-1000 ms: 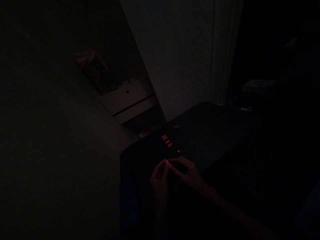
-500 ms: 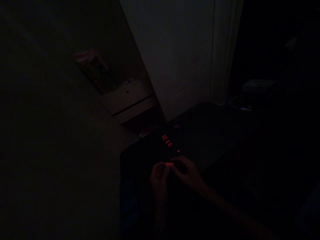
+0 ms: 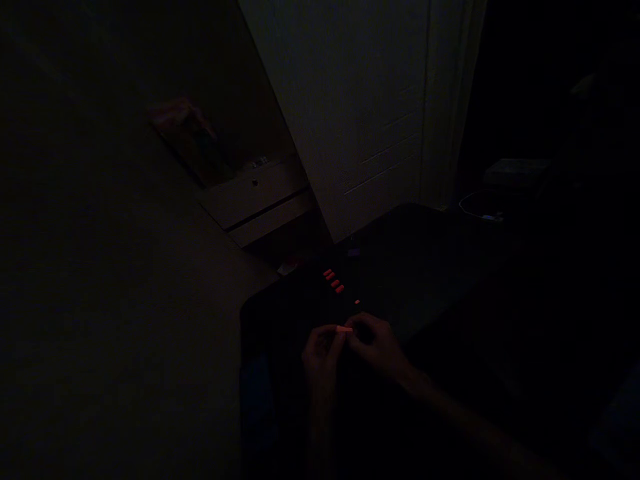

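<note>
The room is very dark. My left hand [image 3: 323, 350] and my right hand [image 3: 377, 343] meet over a dark surface [image 3: 425, 267], fingers pinched together on a small orange-pink piece [image 3: 344, 329] held between them. Just beyond my hands lies a short row of several small red-orange pieces [image 3: 333, 281] on the dark surface, with one tiny red piece [image 3: 357, 302] apart from the row, nearer my right hand.
A pale door [image 3: 360, 113] stands behind the dark surface. Flat pale boards [image 3: 260, 200] and a dim reddish packet [image 3: 183, 133] lie on the carpet at the left. A light coiled cable [image 3: 480, 207] sits at the right.
My hands have drawn closer together and the small orange-pink piece has turned to lie level between the fingertips. The row of red pieces has not moved.
</note>
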Demonstrator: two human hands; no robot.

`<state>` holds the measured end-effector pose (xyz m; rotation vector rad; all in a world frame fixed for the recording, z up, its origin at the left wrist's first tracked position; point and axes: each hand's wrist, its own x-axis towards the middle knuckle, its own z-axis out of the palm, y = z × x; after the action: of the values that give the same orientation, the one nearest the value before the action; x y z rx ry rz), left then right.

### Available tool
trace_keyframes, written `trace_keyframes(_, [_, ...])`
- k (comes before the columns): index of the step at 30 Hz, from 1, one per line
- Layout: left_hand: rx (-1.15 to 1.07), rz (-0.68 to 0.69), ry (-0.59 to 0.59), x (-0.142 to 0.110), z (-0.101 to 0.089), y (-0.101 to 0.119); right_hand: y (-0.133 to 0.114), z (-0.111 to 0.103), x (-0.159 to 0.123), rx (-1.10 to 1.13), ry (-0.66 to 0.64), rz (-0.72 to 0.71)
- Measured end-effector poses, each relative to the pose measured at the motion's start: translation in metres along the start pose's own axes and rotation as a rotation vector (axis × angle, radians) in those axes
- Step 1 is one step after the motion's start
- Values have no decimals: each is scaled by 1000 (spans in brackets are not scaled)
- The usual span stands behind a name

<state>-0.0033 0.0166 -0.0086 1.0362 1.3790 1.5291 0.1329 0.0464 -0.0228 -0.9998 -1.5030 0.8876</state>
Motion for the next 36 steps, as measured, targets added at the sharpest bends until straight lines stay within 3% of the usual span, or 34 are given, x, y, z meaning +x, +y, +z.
trace_keyframes(14, [21, 0, -18, -2, 6, 7, -4, 0, -1, -94, -5, -15])
trace_keyframes(19, [9, 2, 69, 0, 2, 0, -8, 4, 0, -64, 26, 52])
trace_keyframes(23, [-73, 5, 263, 3, -3, -7, -5, 3, 2, -32, 111, 136])
trace_keyframes(27, [27, 10, 112, 2, 0, -4, -5, 3, 3, 69, 119, 110])
trace_keyframes(36, [44, 7, 78, 2, 3, -1, -8, 3, 1, 156, 86, 119])
